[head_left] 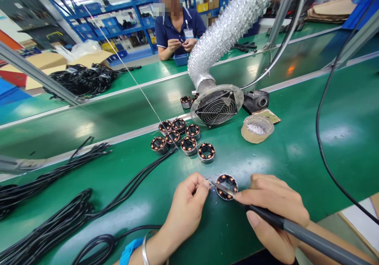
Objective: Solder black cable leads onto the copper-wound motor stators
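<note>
A motor stator with copper windings around its ring lies on the green bench between my hands. My right hand is wrapped round a soldering iron, whose metal tip crosses over the ring toward its left side. On that side, my left hand pinches thin wire beside the stator; the exact strands between the fingers are too small to make out. A black cable runs under the left wrist. Several more stators stand grouped beyond my left hand.
A fume extractor fan on a silver duct stands ahead. Right of it are a soldering iron stand and a round tub of shavings. Black cable bundles spread leftward. Another person works across the bench.
</note>
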`<action>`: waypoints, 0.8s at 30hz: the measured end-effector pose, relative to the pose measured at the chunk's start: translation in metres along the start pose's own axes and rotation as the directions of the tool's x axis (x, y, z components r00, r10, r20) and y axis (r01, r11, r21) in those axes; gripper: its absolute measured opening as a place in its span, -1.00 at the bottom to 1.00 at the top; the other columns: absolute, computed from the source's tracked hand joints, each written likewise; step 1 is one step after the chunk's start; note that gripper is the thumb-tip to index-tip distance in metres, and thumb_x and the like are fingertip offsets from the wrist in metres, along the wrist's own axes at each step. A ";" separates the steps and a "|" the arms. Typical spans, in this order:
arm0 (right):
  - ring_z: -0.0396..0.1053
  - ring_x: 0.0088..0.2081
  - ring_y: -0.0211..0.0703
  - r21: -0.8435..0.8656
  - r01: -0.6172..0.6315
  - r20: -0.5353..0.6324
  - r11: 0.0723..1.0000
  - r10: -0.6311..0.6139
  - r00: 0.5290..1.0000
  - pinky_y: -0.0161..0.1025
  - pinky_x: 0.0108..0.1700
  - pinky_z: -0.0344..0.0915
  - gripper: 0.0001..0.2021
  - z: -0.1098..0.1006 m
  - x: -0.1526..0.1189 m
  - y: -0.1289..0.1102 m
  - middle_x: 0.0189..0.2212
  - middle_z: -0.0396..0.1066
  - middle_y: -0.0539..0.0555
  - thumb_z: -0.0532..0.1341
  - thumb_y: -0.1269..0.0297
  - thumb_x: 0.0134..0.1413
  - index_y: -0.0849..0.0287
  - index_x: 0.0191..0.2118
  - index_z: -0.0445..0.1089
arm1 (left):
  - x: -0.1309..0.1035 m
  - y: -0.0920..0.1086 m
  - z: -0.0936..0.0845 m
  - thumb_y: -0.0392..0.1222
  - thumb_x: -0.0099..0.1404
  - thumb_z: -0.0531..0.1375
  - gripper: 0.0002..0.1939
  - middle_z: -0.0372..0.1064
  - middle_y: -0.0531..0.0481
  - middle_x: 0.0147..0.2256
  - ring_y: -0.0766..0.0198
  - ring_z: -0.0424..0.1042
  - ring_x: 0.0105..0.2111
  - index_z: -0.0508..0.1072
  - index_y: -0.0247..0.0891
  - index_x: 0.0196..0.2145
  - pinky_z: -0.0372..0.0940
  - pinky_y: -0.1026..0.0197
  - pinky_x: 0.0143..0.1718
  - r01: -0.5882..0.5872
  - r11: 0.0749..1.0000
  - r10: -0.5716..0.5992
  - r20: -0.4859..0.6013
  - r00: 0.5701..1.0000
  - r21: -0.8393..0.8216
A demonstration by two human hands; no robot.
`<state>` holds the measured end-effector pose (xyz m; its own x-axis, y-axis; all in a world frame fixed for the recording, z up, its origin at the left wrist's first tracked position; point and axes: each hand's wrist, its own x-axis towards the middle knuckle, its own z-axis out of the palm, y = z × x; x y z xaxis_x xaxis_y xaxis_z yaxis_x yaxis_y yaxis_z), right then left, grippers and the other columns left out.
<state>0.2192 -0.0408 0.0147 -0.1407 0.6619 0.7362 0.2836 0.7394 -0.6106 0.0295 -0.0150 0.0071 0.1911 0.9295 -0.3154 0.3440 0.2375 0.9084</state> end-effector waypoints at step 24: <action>0.16 -0.64 -0.24 -0.052 0.104 0.022 0.993 -0.103 0.994 -0.22 -0.55 0.03 -0.68 0.003 -0.007 0.006 -0.62 0.26 0.00 0.10 0.52 -0.18 0.25 -0.24 0.44 | 0.001 -0.001 0.001 0.02 0.24 0.10 -0.69 -0.04 0.19 -0.62 0.36 -0.05 -0.58 0.22 -0.20 -0.56 -0.05 0.30 -0.54 0.014 0.998 -0.014 -0.002 1.000 -0.054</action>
<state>0.2192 -0.0407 0.0047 -0.1895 0.5851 0.7885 0.3168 0.7966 -0.5149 0.0301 -0.0149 0.0054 0.1846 0.9265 -0.3278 0.2968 0.2654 0.9173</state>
